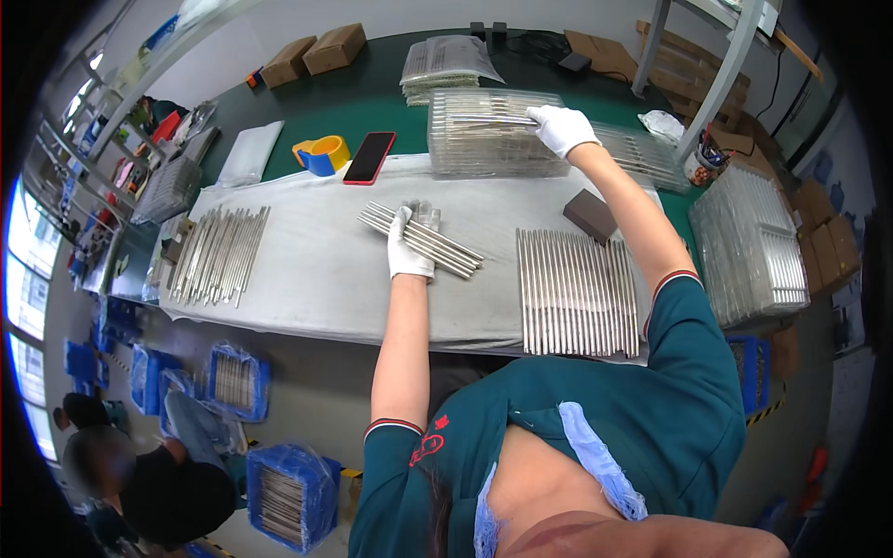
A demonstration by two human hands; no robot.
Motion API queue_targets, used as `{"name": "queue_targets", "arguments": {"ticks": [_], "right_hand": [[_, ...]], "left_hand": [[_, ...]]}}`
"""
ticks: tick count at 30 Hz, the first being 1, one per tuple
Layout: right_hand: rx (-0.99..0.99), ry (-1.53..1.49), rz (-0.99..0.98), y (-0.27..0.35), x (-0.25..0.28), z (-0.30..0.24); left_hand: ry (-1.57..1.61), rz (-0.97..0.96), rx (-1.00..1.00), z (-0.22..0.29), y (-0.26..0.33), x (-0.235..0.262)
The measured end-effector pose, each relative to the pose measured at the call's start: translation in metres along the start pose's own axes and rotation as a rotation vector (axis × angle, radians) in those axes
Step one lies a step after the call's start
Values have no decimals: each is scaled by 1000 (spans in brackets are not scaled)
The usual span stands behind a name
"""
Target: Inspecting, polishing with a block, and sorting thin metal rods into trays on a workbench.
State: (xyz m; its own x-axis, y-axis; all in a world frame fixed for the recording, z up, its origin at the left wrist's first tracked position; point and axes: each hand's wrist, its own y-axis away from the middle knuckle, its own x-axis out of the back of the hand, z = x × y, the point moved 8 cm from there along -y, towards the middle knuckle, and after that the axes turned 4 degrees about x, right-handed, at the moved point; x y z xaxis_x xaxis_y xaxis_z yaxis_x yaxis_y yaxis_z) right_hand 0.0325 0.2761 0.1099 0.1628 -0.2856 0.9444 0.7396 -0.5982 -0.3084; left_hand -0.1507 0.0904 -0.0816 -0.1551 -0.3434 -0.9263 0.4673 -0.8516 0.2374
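My left hand (407, 249), in a white glove, is closed round a small bundle of shiny metal rods (452, 253) above the grey cloth (326, 251). Over a stack of clear plastic trays (502, 165) at the back, my gloved right hand (562, 130) pinches the end of a metal rod (493, 120), which lies level across the top tray. More rods sit in that tray. A row of rods (577, 293) lies on the cloth at the right, with a dark brown block (590, 216) at its far end. Looser rods (221, 256) lie at the left.
A red-edged phone (370, 158) and yellow and blue tape rolls (324, 155) lie behind the cloth. Wrapped trays (749, 246) stand at the right. Blue crates (293, 498) of rods are on the floor, near another person (177, 493) at lower left.
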Motion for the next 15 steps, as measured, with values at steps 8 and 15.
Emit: {"name": "queue_targets", "arguments": {"ticks": [8,15], "right_hand": [[-9,-55,-9,-14,-7,0],[-35,-57,-102,-29,-10,3]], "left_hand": [[17,-15,16,-2,-3,2],[4,-25,0,0,-2,0]]}}
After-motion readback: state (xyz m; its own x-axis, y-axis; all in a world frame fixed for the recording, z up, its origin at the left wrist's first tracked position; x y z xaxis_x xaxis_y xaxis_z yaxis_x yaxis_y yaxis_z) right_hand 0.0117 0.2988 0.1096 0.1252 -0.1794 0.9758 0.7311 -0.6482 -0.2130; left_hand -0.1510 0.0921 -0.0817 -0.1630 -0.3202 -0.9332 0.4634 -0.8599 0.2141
